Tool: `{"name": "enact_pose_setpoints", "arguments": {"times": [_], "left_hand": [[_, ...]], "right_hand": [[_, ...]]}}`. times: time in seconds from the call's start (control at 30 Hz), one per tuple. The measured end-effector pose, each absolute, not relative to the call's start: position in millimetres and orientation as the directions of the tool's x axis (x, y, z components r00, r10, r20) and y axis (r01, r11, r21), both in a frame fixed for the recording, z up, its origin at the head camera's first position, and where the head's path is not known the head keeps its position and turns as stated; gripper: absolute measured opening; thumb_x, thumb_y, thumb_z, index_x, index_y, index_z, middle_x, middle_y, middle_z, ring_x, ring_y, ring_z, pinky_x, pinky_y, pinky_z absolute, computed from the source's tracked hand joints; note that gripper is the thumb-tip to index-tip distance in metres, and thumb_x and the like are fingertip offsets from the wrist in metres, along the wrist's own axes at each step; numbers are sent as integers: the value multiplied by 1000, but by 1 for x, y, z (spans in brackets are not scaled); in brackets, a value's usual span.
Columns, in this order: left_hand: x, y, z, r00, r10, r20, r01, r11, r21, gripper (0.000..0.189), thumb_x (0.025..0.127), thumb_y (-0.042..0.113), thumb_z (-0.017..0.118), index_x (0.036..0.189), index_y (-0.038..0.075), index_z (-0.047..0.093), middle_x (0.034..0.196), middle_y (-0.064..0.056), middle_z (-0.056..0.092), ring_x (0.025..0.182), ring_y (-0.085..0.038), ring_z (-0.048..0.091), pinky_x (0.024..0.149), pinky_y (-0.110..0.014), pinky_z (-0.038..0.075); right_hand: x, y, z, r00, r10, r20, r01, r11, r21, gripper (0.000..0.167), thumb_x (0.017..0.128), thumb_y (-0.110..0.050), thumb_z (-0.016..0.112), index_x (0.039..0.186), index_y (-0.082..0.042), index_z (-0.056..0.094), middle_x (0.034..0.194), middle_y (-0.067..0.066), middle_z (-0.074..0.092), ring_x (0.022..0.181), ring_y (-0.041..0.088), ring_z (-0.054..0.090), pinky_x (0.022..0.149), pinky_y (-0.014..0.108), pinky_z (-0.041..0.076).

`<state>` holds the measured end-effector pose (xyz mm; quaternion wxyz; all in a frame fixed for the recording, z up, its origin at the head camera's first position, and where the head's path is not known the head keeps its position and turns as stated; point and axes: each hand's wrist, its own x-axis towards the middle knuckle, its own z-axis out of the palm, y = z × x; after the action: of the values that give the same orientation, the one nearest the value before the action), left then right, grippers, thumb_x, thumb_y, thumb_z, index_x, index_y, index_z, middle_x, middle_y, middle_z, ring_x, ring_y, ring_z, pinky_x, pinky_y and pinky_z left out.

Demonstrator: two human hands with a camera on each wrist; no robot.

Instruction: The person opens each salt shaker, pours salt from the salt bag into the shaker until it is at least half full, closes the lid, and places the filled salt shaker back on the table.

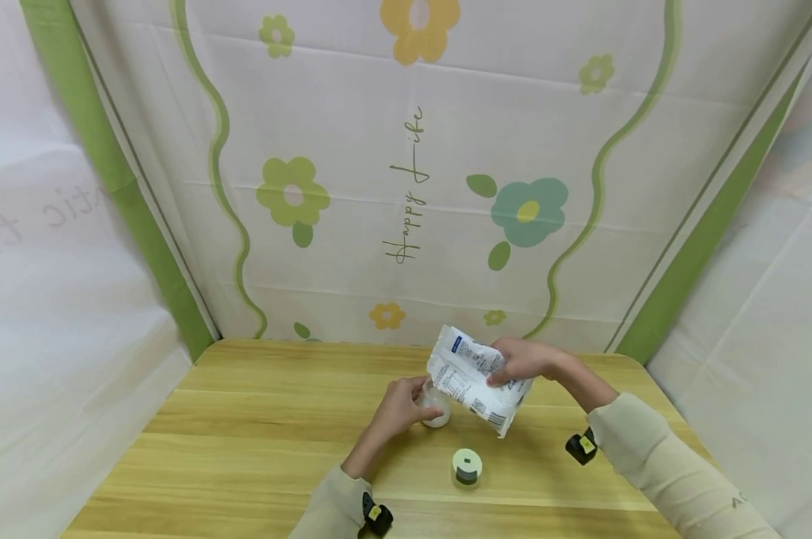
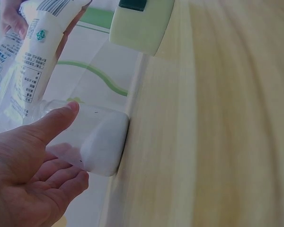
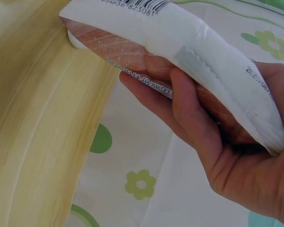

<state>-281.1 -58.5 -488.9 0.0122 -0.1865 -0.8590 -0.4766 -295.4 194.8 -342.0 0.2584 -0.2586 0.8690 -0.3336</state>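
Observation:
A clear jar [image 1: 436, 413] stands on the wooden table, white contents showing through its lower part in the left wrist view. My left hand [image 1: 397, 408] holds it from the left, thumb and fingers on opposite sides. Tilted over the jar's mouth is a white printed packet [image 1: 461, 378], its lower left edge right at the rim. My right hand [image 1: 528, 359] grips the packet from the right and bends it. From the right wrist, the packet [image 3: 189, 52] shows a barcode and a pinkish side panel. The jar's opening is hidden behind the packet.
A pale green lid [image 1: 468, 460] with a dark grey tab sits on the table [image 1: 257, 434] in front of the jar. Behind the table hangs a white flowered curtain [image 1: 352, 247]; more curtain closes in both sides.

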Motion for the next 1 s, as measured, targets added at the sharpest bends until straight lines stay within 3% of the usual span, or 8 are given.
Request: {"name": "enact_pose_setpoints", "arguments": {"times": [1.0], "left_hand": [[-281, -58, -490, -932, 304, 199, 329, 474, 817, 63, 77, 19, 87, 130, -5, 62, 130, -20, 65, 119, -35, 65, 97, -45, 55]], "right_hand": [[-296, 193, -343, -742, -605, -291, -261, 659, -705, 25, 84, -2, 67, 108, 6, 65, 87, 10, 73, 71, 19, 73, 64, 32, 61]]}}
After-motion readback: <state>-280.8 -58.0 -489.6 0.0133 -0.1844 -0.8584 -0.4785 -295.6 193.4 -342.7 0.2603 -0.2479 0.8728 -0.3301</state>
